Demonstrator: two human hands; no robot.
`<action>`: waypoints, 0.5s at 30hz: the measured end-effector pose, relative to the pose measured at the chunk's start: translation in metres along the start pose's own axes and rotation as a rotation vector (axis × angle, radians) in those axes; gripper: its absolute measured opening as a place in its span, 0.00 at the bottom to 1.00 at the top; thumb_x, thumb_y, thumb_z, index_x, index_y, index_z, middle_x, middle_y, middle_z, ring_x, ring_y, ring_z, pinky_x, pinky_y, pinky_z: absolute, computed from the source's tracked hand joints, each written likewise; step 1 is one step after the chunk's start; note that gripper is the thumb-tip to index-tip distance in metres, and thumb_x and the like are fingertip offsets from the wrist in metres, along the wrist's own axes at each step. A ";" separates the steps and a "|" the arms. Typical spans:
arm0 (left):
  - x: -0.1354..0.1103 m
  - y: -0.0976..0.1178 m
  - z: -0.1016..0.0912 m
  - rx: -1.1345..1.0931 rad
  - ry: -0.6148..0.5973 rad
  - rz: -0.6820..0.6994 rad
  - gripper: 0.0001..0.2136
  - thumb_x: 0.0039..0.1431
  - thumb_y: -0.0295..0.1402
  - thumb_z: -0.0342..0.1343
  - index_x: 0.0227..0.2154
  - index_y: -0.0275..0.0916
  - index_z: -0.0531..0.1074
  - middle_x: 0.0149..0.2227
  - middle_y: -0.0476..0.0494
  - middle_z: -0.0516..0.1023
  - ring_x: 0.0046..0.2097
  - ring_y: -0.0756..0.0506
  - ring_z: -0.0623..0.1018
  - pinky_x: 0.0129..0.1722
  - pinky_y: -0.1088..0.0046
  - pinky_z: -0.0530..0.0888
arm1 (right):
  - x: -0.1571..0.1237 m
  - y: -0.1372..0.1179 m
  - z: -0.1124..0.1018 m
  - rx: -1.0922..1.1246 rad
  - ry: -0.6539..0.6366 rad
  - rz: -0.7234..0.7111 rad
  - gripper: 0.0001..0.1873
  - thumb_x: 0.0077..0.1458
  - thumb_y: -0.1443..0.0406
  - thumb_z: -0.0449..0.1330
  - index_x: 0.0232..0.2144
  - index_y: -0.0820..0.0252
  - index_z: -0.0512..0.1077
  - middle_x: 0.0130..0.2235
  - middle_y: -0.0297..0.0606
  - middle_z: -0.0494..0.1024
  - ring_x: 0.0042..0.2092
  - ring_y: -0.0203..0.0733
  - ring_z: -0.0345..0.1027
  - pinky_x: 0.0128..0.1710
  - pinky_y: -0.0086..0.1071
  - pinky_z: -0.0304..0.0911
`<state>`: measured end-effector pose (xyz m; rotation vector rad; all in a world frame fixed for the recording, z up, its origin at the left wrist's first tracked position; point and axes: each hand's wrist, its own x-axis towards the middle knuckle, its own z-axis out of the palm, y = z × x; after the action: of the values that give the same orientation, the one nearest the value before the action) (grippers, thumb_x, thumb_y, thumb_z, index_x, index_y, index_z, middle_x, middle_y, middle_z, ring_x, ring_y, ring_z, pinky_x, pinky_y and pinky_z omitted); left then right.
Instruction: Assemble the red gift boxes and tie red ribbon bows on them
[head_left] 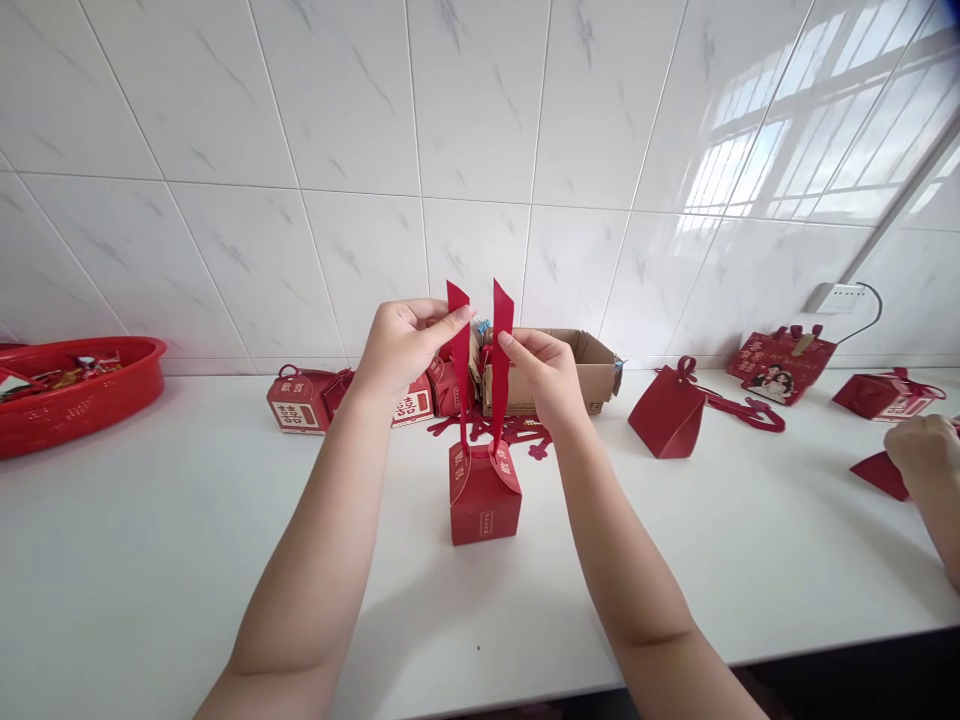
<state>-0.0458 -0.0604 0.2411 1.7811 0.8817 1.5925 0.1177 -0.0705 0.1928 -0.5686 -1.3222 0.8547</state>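
Note:
A small red gift box stands upright on the white table in front of me. Red ribbon comes up from its top in two lengths. My left hand pinches the left length near its upper end. Between thumb and fingers, my right hand grips the right length a little below its tip. Both lengths run nearly straight up from the box, side by side and apart. Behind my hands, more red boxes and an open cardboard box are partly hidden.
At the far left is a red plastic basket with wrapped items. A red box with writing stands nearby. Rightward are a ribboned red box, red bags and a power strip. Another person's hand is at the right edge.

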 end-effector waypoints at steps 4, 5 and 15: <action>0.002 0.000 0.002 -0.073 -0.008 0.026 0.14 0.39 0.41 0.72 0.28 0.38 0.80 0.31 0.44 0.81 0.35 0.47 0.78 0.36 0.73 0.75 | 0.001 0.001 0.001 0.018 0.010 0.002 0.12 0.51 0.56 0.64 0.30 0.58 0.78 0.32 0.35 0.79 0.37 0.38 0.72 0.41 0.32 0.67; 0.002 0.001 0.003 -0.079 -0.012 0.019 0.15 0.39 0.41 0.72 0.27 0.38 0.80 0.31 0.44 0.81 0.34 0.47 0.78 0.37 0.73 0.75 | 0.002 0.002 0.001 0.022 0.027 0.006 0.12 0.51 0.56 0.64 0.30 0.58 0.78 0.31 0.34 0.79 0.36 0.37 0.72 0.41 0.32 0.67; 0.008 0.010 0.002 0.098 -0.003 0.023 0.13 0.44 0.45 0.69 0.21 0.39 0.78 0.21 0.46 0.74 0.25 0.49 0.72 0.24 0.73 0.67 | 0.001 -0.006 0.000 -0.003 0.112 0.038 0.12 0.50 0.56 0.65 0.30 0.58 0.78 0.33 0.35 0.80 0.37 0.37 0.71 0.41 0.32 0.67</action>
<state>-0.0421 -0.0600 0.2535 1.8665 0.9557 1.5850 0.1184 -0.0731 0.1978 -0.6366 -1.2142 0.8408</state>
